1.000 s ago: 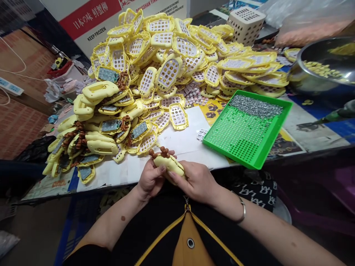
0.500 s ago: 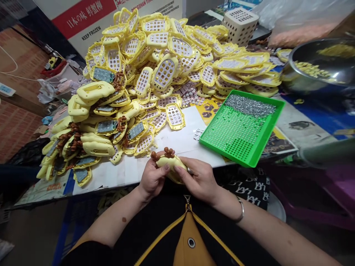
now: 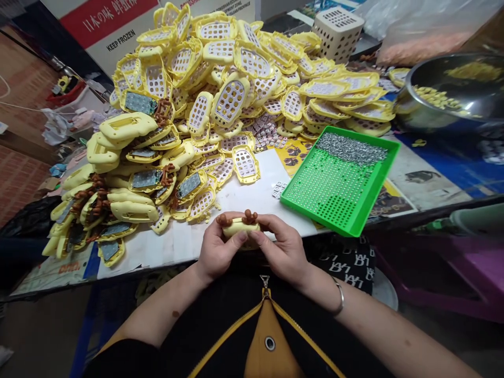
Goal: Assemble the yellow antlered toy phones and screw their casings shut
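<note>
Both my hands grip one yellow plastic toy shell (image 3: 240,228) with small brown knobs on its top edge, held at the near edge of the table. My left hand (image 3: 216,250) wraps its left end, thumb on the front. Its right end sits in the closed fingers of my right hand (image 3: 282,251). The shell now lies level, knobs pointing away from me. A big heap of like yellow shells (image 3: 220,89) fills the table behind it.
A green perforated tray (image 3: 338,184) with small metal parts along its far edge sits to the right. White sheets (image 3: 255,202) cover the table in front. A steel bowl (image 3: 452,97) with yellow bits stands far right, a cream perforated box (image 3: 337,29) behind the heap.
The shell has turned from slanting to level in my hands and come up a little. The view has shifted slightly to the right.
</note>
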### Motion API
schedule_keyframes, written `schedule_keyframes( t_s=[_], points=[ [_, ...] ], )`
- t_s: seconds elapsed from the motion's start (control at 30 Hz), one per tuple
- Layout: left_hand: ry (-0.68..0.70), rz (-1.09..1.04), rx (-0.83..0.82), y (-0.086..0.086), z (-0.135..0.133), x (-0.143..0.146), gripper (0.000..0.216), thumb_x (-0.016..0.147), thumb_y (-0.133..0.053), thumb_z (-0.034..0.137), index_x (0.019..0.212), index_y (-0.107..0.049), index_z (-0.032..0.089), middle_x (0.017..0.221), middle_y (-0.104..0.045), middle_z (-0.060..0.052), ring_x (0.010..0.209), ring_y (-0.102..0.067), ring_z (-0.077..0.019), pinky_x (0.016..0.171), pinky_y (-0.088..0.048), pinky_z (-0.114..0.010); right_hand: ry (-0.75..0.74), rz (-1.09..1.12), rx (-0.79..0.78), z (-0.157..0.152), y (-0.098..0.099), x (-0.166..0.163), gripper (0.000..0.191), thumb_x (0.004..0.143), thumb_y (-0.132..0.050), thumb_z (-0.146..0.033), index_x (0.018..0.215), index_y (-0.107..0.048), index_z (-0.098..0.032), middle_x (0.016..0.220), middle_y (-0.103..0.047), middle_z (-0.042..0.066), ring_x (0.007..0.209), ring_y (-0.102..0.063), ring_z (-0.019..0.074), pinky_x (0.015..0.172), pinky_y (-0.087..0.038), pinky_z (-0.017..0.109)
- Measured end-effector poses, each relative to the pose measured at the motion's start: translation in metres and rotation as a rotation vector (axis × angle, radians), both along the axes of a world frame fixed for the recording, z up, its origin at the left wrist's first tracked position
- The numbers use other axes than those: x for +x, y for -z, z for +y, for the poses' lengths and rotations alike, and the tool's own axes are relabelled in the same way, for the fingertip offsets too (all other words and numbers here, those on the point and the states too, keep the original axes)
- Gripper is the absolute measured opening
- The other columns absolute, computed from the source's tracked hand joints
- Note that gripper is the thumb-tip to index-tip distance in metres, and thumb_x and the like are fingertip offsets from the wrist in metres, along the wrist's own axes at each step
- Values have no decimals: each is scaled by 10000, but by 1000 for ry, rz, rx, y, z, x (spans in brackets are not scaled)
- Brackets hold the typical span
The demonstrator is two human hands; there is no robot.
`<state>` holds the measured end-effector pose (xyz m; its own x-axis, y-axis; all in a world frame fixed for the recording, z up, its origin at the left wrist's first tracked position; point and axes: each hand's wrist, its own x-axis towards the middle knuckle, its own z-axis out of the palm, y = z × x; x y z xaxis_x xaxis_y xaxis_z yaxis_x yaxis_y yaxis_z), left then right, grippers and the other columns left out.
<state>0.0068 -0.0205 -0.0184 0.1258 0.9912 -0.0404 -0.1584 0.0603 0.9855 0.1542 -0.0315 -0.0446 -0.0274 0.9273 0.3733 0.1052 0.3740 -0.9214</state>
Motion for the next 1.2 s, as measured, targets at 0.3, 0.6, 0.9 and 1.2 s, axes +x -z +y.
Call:
schedule_keyframes(
  t_s=[0.3,0.6,0.9,1.2],
  points=[
    [-1,-113,-24,12,1,-9,282,696,-822,316,948,-747,215,977,-728,-66,887,-678,-210,836,-539,-321,28,-113,192,11,-10,-6,129,910,-539,-280,820,-593,-205,681,-622,4,640,-579,143,629,-485,279],
    [-171,-395,-270,7,11,-19,423,568,-891,422,919,-742,239,1003,-740,-15,1045,-662,-224,1002,-494,-374,-86,-306,169,10,0,1,320,957,-508,-372,1179,-563,-148,1024,-727,119,887,-692,200,753,-562,317],
    [-165,-416,-337,11,19,-15,361,626,-840,487,883,-768,245,884,-768,-4,987,-699,-244,1034,-475,-429,33,-605,377,10,6,-2,407,1002,-343,-316,1141,-601,-33,795,-736,143,618,-675,207,538,-515,315],
    [-109,-368,-306,8,11,-15,377,575,-884,414,894,-757,257,996,-765,-32,1164,-630,-308,1056,-451,-480,18,-662,336,14,-8,-1,435,1010,-324,-409,947,-627,-104,702,-674,91,526,-586,158,477,-382,292]
  ],
)
